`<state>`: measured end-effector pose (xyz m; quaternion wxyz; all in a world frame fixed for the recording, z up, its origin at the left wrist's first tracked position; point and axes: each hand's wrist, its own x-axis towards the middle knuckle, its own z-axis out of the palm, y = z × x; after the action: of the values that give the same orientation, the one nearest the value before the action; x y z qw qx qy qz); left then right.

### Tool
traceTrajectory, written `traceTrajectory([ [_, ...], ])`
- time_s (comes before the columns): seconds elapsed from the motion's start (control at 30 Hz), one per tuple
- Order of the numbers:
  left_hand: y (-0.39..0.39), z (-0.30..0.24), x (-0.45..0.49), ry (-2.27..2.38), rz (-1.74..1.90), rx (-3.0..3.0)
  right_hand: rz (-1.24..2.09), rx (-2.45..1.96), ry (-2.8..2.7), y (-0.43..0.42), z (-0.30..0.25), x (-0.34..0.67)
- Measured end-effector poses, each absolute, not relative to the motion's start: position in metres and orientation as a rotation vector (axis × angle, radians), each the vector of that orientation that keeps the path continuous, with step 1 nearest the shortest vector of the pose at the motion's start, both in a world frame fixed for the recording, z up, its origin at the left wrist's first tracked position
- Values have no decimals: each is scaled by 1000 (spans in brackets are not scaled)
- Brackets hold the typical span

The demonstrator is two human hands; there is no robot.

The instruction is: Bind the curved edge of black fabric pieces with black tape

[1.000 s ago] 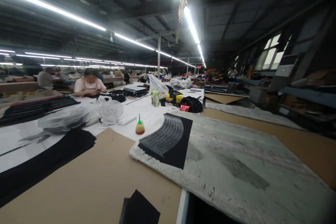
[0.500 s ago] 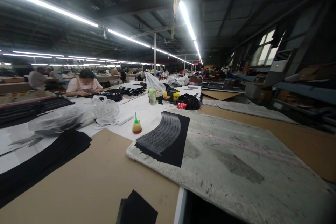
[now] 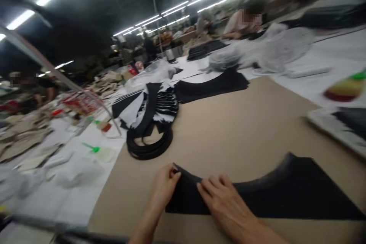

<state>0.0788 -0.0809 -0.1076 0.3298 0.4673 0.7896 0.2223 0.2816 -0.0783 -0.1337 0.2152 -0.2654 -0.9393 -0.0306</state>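
Observation:
A black curved panel of sheet material (image 3: 288, 194) lies on the brown board (image 3: 228, 133) in front of me. My left hand (image 3: 165, 187) pinches its upper left corner between thumb and fingers. Just right of that, my right hand (image 3: 225, 202) rests on the panel, its fingers stretched out flat along the curved edge. Beyond my hands sits a coil of black cord (image 3: 150, 151), touching a fanned pile of black and white pieces (image 3: 166, 103). More black curved pieces (image 3: 211, 85) lie behind.
At right, a bottle with a green tip (image 3: 344, 89) stands behind a pale slab (image 3: 328, 122). A pale green-tipped bottle (image 3: 104, 153) and clear plastic (image 3: 80, 173) occupy the white table at left. A person (image 3: 236, 26) works across the table.
The view has swung left and down. Both my hands now show on a black panel; neither was in view before. The slab and green-tipped bottle have shifted to the right edge.

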Motion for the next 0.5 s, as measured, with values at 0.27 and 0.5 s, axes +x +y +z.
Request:
traceTrajectory([
  [0.27,-94,-112,65,2178,620,1124,7,-751,-2565,-77,-148,290],
  [0.5,-95,-115,62,2194,622,1079,19,-700,-2519,-72,-140,285],
])
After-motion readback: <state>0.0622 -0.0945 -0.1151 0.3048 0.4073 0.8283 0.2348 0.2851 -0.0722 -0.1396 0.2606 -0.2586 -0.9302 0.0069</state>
